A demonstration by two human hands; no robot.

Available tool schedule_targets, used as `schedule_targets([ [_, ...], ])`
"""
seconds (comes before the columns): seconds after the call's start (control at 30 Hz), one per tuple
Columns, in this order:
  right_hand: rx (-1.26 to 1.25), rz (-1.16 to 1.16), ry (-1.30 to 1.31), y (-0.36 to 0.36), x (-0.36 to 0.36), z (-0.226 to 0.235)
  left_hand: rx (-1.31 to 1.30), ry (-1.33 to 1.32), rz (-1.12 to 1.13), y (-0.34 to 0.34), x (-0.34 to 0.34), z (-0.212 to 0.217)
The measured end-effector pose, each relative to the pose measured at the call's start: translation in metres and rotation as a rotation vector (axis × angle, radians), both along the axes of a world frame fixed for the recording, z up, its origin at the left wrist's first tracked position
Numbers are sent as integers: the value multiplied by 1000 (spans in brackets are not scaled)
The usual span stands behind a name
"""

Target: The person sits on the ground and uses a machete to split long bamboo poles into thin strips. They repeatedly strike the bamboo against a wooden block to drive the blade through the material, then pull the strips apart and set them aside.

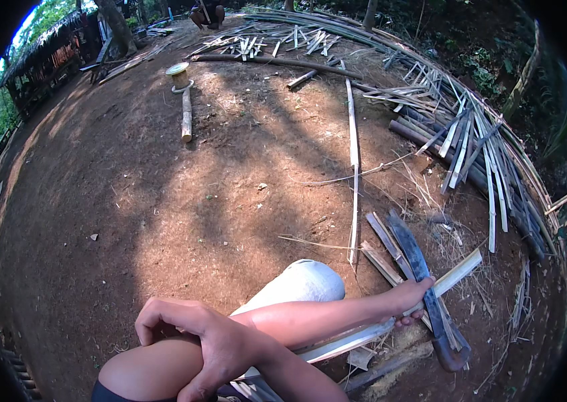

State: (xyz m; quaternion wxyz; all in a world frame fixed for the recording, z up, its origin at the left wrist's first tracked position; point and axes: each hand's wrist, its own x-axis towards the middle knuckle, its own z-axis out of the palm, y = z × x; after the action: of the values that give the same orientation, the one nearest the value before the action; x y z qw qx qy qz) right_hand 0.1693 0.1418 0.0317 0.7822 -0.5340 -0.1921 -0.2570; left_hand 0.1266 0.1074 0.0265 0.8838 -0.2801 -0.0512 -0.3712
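Observation:
My left hand (412, 300) is closed round a split bamboo strip (460, 273) at the lower right. Across the strip, against its fingertips, lies a machete (415, 251) with a long dark blade; its rounded brown end (454, 358) points toward me. Whether the fingers also grip the machete cannot be made out. My right hand (213, 335) reaches across my body and clasps my left arm near the elbow, thumb on the near side, fingertips partly hidden. Under the left forearm shows a knee in pale cloth (307, 281). More bamboo pieces (381, 261) lie beside the machete.
Split bamboo strips (468, 147) and poles are heaped along the right and far edges. One long strip (354, 167) lies on the brown dirt ground (230, 181). A wooden piece with a round top (177, 70) stands beside a short log (186, 117). Far back, another person (208, 15) crouches.

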Motion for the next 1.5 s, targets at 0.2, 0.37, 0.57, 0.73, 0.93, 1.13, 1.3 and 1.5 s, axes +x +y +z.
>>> schedule_targets([
  [0.2,-291,-63,220,11,-2,-70,-414,254,451,37,31,-9],
  [0.37,37,-117,128,-3,-16,-23,-282,451,616,22,21,19],
  [0.57,-214,-153,50,-2,-9,-33,-596,53,517,43,43,-53],
  [0.73,-107,-277,26,-8,-25,-20,-328,167,593,39,30,-27],
  [0.93,-285,-290,170,1,-26,-38,253,-73,1,-2,-6,15],
  [1.13,-480,-706,423,3,-86,-29,613,-1636,-1299,-86,-113,-86],
  [1.3,-875,-1904,950,-9,-174,-4,710,-1766,-988,-105,-108,-113],
  [1.5,-1013,-1671,1645,-24,-277,-8,587,-1654,-1193,-86,-96,-63],
])
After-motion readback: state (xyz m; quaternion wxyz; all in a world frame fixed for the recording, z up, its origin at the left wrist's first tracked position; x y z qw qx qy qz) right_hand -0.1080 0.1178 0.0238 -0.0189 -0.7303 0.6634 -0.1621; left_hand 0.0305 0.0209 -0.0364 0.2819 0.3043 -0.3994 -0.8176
